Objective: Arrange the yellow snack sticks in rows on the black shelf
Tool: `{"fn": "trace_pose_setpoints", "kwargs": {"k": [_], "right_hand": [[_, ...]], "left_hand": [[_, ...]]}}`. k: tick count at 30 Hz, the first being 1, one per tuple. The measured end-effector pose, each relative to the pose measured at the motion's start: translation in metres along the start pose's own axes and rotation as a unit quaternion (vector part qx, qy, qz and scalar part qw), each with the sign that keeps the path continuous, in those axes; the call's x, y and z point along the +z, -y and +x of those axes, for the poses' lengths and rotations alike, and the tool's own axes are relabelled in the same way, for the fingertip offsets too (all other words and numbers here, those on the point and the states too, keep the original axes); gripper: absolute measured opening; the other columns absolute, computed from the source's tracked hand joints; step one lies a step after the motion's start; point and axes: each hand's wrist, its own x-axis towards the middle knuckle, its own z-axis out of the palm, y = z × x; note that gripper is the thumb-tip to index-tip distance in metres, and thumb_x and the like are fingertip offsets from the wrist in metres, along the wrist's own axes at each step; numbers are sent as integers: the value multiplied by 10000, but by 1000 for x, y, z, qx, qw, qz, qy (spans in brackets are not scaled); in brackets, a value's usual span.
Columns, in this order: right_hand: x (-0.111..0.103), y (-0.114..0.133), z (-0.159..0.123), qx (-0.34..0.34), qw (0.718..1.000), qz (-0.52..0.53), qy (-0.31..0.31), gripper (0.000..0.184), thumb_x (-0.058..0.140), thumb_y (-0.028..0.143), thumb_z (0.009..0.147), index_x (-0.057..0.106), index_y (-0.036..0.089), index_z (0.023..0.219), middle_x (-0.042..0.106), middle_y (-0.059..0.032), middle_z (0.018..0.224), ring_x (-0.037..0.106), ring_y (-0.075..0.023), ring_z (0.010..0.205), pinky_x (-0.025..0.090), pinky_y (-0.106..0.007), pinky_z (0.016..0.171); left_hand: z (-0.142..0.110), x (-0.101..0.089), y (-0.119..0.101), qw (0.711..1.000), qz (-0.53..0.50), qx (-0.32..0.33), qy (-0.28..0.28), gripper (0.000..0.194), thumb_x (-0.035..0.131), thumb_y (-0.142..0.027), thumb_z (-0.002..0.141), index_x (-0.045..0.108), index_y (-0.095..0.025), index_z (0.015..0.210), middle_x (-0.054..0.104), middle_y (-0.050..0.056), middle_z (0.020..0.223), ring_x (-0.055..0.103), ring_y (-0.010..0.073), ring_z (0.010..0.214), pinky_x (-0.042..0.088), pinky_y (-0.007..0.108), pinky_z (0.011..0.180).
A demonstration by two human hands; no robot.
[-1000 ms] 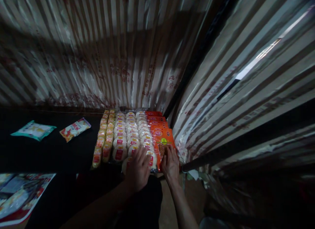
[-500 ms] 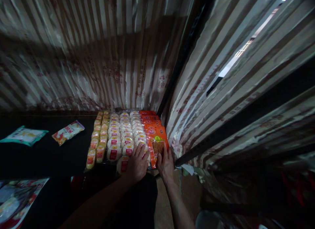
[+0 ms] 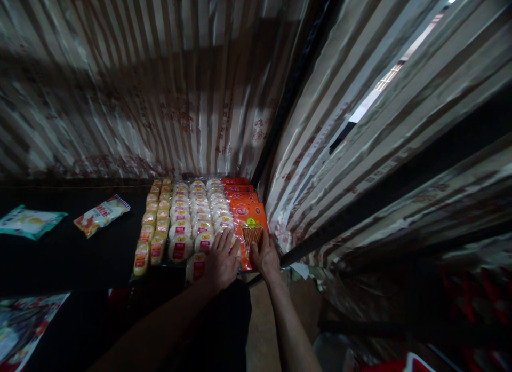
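My left hand [image 3: 221, 261] lies flat with fingers stretched over the front of the rows of round white packaged snacks [image 3: 180, 247], partly covering the nearest ones. Beside it, my right hand [image 3: 267, 259] rests on the front orange snack packet [image 3: 247, 217]; its thumb and fingers are spread over the lower right of the packet. More orange packets [image 3: 236, 181] overlap behind that one. To the left of the white snacks stand two rows of yellow packaged snacks [image 3: 158, 244].
A striped plastic sheet [image 3: 188, 94] hangs behind the black shelf [image 3: 100, 265]. On the shelf's left lie a green-and-white packet [image 3: 32, 221] and a red-and-white packet [image 3: 102, 214]. A dark post [image 3: 276, 132] rises at the right corner.
The view has shifted slightly, so everything sits a little further left. My right thumb and fingers have moved slightly on the orange packet; my left hand stays on the white snacks.
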Motion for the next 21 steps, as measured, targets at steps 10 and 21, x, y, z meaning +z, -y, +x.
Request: {"fn": "trace_pose_setpoints", "kwargs": {"k": [10,21], "right_hand": [[-3,0,14,40,996,84,8,668,509,340,799,321,53,1372,536,-210,1269,530,-286,1159,415,-400,966],[-17,8,24,80,993,45,80,633,528,341,803,324,98,1352,619,-164,1140,608,-252,1021,449,-350,843]], "left_hand": [[1,2,0,1000,2,-1,-4,443,460,-326,871,474,-254,1308,305,98,1487,240,278,1383,244,509,1112],[0,5,0,1000,-5,-2,0,444,442,-346,881,470,-227,1308,294,118,1488,204,286,1394,235,508,1113]]}}
